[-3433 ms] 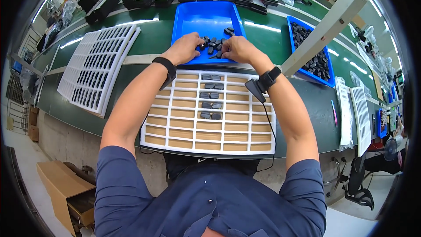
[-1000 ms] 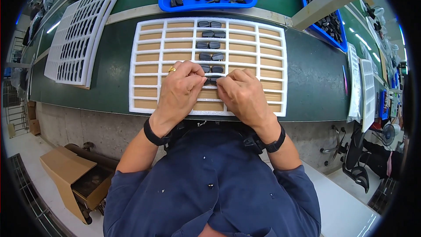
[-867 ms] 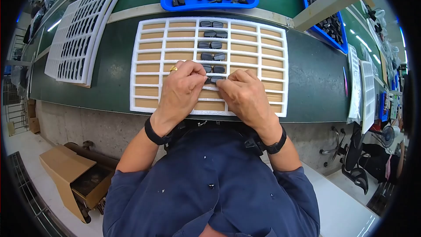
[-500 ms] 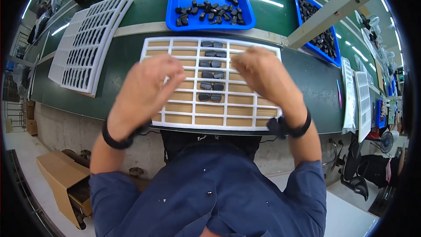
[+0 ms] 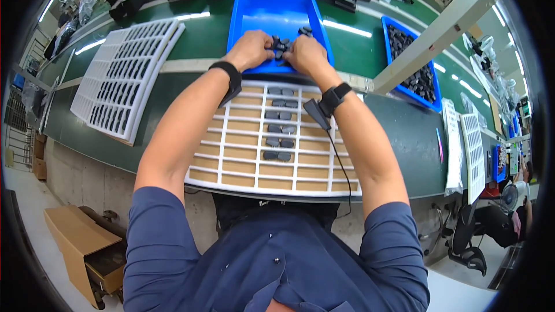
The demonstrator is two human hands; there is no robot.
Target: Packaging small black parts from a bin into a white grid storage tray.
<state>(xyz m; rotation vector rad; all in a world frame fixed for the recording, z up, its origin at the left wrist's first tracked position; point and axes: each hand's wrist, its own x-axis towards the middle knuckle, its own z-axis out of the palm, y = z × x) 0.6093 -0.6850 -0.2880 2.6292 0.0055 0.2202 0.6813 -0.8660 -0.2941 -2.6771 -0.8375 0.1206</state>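
Half a second ago both my hands hung blurred over the white gridded foam tray (image 5: 231, 156); now they are stretched forward into the shallow blue plastic bin (image 5: 254, 8) beyond it, on the green surface (image 5: 399, 133). My left hand (image 5: 250, 50) and right hand (image 5: 306, 55) meet over a small cluster of dark grey oval parts (image 5: 279, 44) near the bin's front edge, fingers curled down onto them. I cannot tell whether either grip has closed on a part or is only sorting through the pile; the knuckles hide the fingertips.

To do this well, I judge I should separate single pieces from the cluster, not scoop, take one per hand with a light pinch across its narrow width, and turn each flat before carrying it back, so it drops straight into a cell.

The parts already seated (image 5: 278, 123) sit in pairs down the two middle columns of the tray, each lying flat with its long axis running left to right, along the row. Those in the bin lie every way, so no single heading can be read. A second blue bin of dark parts (image 5: 421, 75) stands to the right, and another white tray (image 5: 124, 78) to the left.
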